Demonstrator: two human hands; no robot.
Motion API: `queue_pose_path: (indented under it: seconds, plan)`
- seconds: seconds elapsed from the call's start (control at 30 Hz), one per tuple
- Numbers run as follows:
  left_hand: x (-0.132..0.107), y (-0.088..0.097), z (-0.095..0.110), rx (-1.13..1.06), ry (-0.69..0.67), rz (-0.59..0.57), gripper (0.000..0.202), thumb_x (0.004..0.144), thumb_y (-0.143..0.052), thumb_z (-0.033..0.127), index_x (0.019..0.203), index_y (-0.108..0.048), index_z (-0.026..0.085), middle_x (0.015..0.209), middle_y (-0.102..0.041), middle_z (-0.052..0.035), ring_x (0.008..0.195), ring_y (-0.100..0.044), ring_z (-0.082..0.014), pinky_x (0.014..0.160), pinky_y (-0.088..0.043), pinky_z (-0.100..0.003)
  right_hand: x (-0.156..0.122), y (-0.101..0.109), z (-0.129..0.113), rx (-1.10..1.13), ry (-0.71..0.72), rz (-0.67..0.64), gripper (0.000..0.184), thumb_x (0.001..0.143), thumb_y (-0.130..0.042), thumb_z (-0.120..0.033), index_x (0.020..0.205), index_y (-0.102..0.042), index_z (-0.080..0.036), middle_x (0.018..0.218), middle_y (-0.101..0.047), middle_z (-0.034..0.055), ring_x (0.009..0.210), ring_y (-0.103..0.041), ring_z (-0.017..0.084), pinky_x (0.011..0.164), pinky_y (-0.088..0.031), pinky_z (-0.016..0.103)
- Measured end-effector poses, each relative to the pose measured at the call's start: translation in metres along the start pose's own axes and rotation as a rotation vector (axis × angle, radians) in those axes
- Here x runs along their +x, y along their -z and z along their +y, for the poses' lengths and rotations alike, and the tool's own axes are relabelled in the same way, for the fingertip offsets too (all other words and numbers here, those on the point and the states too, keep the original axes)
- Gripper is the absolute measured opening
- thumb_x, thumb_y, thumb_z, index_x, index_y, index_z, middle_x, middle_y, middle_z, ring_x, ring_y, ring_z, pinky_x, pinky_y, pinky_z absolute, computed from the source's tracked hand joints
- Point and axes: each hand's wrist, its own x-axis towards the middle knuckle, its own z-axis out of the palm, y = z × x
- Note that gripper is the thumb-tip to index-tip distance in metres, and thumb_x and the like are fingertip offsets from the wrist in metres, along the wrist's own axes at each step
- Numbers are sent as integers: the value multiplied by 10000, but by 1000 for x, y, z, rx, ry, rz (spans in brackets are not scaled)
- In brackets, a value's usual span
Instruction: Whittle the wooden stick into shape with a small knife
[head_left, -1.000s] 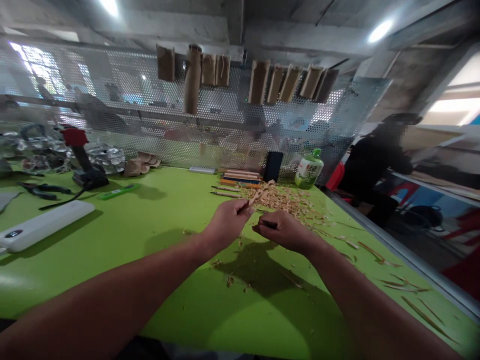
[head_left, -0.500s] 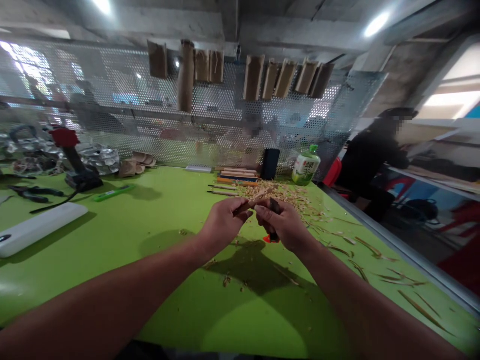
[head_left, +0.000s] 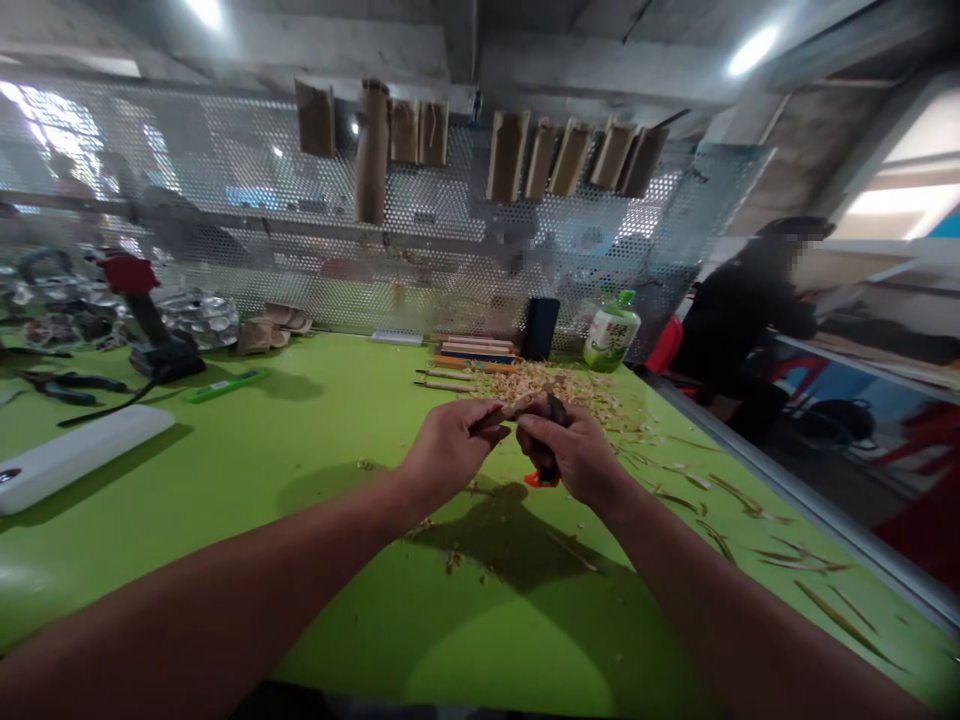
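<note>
My left hand (head_left: 448,448) is closed around a small piece of light wood (head_left: 517,407) that sticks out past its fingers. My right hand (head_left: 574,452) is closed on a carving knife (head_left: 551,440) with a dark grip and an orange end below the palm. The knife's tip meets the wood between the two hands, which are held close together above the green table (head_left: 300,450). A heap of wood shavings (head_left: 555,385) lies just beyond them.
Long shavings are scattered along the table's right edge (head_left: 750,505). Pencils and tools (head_left: 465,360), a dark box (head_left: 541,328) and a green-capped bottle (head_left: 612,338) stand at the back by the perforated panel. A white flat device (head_left: 75,455) lies left. A person in black (head_left: 750,310) sits at right.
My right hand moved up and toward the left hand, bringing the knife against the wood. The view shifted slightly downward and left.
</note>
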Motion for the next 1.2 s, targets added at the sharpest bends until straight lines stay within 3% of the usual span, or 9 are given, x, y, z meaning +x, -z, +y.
queue_pose_path:
  seconds: [0.23,0.53,0.7,0.83,1.07,1.2]
  plan:
    - [-1,0,0,-17,-2,-2,153,819,-556,209,676,-557,154,617,-425,47,607,-376,-87,571,-295,-202,0,-1,0,14,3,10,247,777,-647,-420,795,-608,-176,512,-518,-58,383,-359,62,364,-257,206]
    - [0,1,6,-25,50,-17,171,794,-576,195,635,-534,148,605,-413,54,600,-354,-81,566,-289,-199,1,0,3,57,-14,30,168,749,-618,-322,691,-580,-168,503,-499,-52,394,-348,57,376,-242,203]
    - [0,-1,4,-66,94,-14,173,791,-581,221,644,-524,149,614,-406,53,606,-348,-82,557,-282,-200,1,0,3,34,-11,0,216,774,-612,-383,732,-590,-172,510,-508,-53,395,-344,59,373,-245,199]
    - [0,-2,0,-76,93,-25,201,804,-566,250,637,-522,148,609,-376,50,601,-332,-84,553,-276,-202,0,-1,2,-6,-14,21,299,780,-624,-440,659,-552,-177,502,-505,-46,392,-354,60,368,-257,202]
    - [0,-4,-4,-130,86,-63,206,817,-559,282,667,-567,142,599,-382,47,595,-336,-83,535,-274,-200,0,-2,-2,6,-51,20,235,754,-637,-401,726,-595,-172,518,-513,-45,403,-351,60,379,-253,200]
    - [-1,-4,-1,-176,158,-100,198,820,-550,293,706,-605,140,580,-418,43,553,-367,-78,505,-303,-195,0,-2,-4,-5,-47,23,272,749,-632,-444,734,-585,-177,525,-515,-40,408,-347,62,381,-243,203]
